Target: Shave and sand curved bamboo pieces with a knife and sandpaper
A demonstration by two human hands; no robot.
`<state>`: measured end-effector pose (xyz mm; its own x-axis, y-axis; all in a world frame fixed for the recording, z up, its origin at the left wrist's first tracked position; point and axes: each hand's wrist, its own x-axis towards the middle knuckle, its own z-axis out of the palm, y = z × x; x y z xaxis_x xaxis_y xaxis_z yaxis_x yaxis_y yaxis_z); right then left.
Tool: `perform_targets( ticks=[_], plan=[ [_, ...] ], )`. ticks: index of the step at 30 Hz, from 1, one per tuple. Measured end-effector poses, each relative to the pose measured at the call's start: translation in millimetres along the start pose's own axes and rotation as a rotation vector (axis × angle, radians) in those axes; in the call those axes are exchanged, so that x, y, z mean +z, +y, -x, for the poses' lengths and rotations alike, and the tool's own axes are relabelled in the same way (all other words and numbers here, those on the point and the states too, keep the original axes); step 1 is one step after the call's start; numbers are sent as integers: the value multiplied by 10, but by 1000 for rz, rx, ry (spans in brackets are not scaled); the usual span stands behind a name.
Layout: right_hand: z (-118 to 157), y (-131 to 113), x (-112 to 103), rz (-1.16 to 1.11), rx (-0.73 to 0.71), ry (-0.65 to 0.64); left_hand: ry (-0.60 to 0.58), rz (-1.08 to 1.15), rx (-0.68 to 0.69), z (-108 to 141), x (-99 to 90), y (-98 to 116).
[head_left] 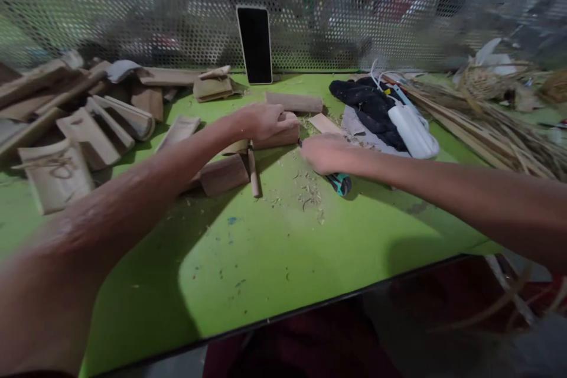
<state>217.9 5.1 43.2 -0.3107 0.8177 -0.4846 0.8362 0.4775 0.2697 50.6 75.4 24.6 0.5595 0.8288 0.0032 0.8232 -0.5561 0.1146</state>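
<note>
Near the middle of the table, my left hand (266, 119) is closed over a split bamboo piece (277, 139), pressing on its top. Close to its right end my right hand (323, 152) wraps round a tool with a teal and black handle (341, 184), apparently a utility knife; its blade is mostly hidden. Fine shavings (308, 192) lie beneath both hands. Left of the held piece lie another bamboo piece (224, 175) and a thin stick (254, 174). Behind it rests a longer bamboo section (295, 102), and a flat bamboo strip (325, 124) lies by my right hand.
Several split bamboo pieces (88, 136) are heaped at the left. A phone (256, 45) leans upright against the perforated metal screen (186, 23). Black cloth (365, 107), a white plastic object (413, 132) and long strips (478, 124) lie at the right. The green table (266, 260) ends in front.
</note>
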Motion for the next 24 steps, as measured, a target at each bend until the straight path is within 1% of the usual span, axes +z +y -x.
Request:
perform_targets(
  ticks=[2,4,8,11,14,16,19,22,24],
  plan=[
    [3,33,2,-30,-6,-1,-4,-5,-36,36,-13,17],
    [3,87,-7,-121,-1,10,-6,-7,-64,71,-29,32],
    [-4,191,-43,-305,35,55,4,-1,-68,88,-33,33],
    [-7,223,-54,-326,60,62,-8,6,-70,60,-16,13],
    [-16,232,-46,-361,74,78,-36,1,-100,38,-5,2],
    [-27,234,-36,-382,76,85,-34,4,-116,36,-4,8],
    [-46,227,-24,-370,58,70,-27,5,-117,39,-3,24],
    [-56,202,-19,-269,-5,58,-36,9,-121,28,20,14],
    [-58,179,-13,-206,-19,56,-31,21,-97,11,51,-15]
  ],
)
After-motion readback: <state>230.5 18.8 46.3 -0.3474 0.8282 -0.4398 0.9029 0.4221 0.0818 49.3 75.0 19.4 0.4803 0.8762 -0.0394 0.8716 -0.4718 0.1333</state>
